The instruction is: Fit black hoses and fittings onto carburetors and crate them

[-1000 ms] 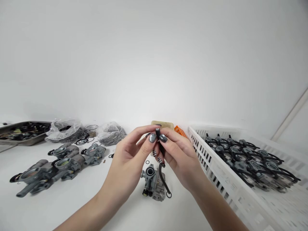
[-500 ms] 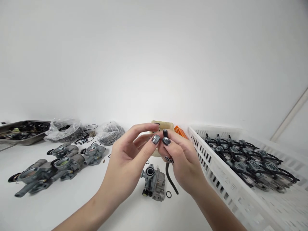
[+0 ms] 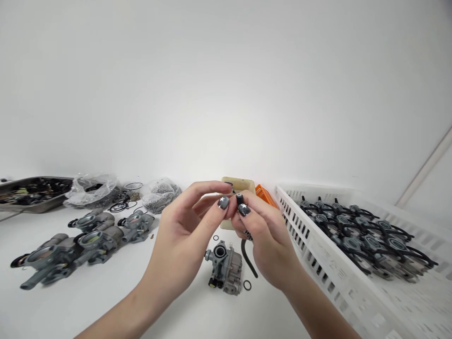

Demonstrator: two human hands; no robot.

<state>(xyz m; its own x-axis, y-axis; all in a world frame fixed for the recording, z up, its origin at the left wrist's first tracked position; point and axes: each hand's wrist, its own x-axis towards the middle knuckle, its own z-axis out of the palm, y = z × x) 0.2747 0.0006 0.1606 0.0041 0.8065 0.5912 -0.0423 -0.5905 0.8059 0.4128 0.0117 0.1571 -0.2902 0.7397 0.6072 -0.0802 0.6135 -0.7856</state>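
A black rubber hose (image 3: 249, 261) is pinched in my right hand (image 3: 271, 240); its top end shows between the fingertips and its tail curves down below the palm. Close against it, my left hand (image 3: 183, 235) has thumb and fingers pressed together at the hose's top end, and whatever they pinch is too hidden to name. Beneath both hands a grey metal carburetor (image 3: 229, 270) rests on the white table. One black O-ring (image 3: 247, 285) lies to its right, and a smaller O-ring (image 3: 215, 238) lies just behind it.
On the right stands a white plastic crate (image 3: 294, 226) with rows of carburetors (image 3: 374, 242) fitted with hoses. Several carburetors (image 3: 93, 240) sit at left. Behind are a metal tray (image 3: 42, 205), plastic bags of small parts (image 3: 160, 195), a beige bin (image 3: 243, 181) and an orange basket (image 3: 265, 195).
The hose's top end has tilted and sunk lower between the fingertips, and its tail has swung slightly left and up. Both hands stay close together.
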